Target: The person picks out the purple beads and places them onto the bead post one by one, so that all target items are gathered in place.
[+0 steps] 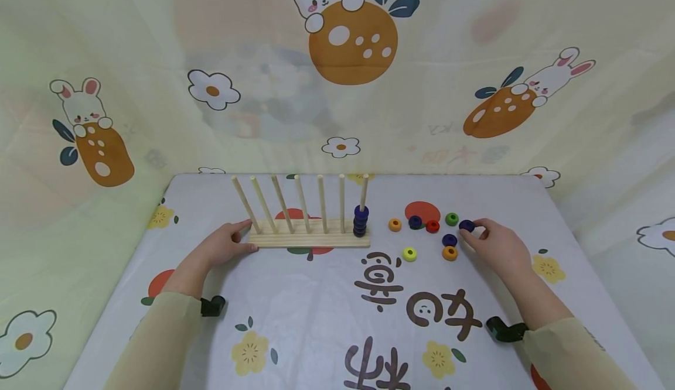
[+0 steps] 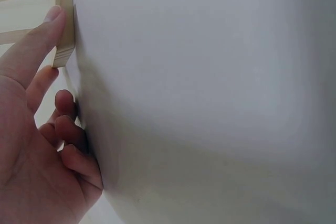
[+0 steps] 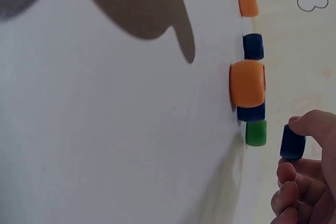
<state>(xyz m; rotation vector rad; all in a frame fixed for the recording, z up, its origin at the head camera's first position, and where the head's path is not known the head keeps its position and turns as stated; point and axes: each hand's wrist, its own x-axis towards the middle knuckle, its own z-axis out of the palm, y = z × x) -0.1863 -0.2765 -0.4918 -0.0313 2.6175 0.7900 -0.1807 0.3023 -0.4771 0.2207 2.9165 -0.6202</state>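
A wooden peg rack (image 1: 311,240) with a row of upright pegs stands at the table's back. Dark blue beads (image 1: 360,223) are stacked on its rightmost peg; the other pegs carry none. My left hand (image 1: 225,243) holds the rack's left end, thumb at the front edge and a finger behind, as the left wrist view (image 2: 31,129) also shows. To the right, my right hand (image 1: 498,246) pinches a blue bead (image 3: 293,142) between thumb and fingers, lifted off the table. Nearest to it lie a green bead (image 1: 451,219), another blue bead (image 1: 449,240) and an orange bead (image 1: 450,253).
Between rack and right hand lie another orange bead (image 1: 395,225), a blue bead (image 1: 415,222), a red bead (image 1: 432,226) and a yellow bead (image 1: 409,254). A printed white cloth (image 1: 306,320) covers the table. Patterned curtains (image 1: 253,132) hang behind and at both sides.
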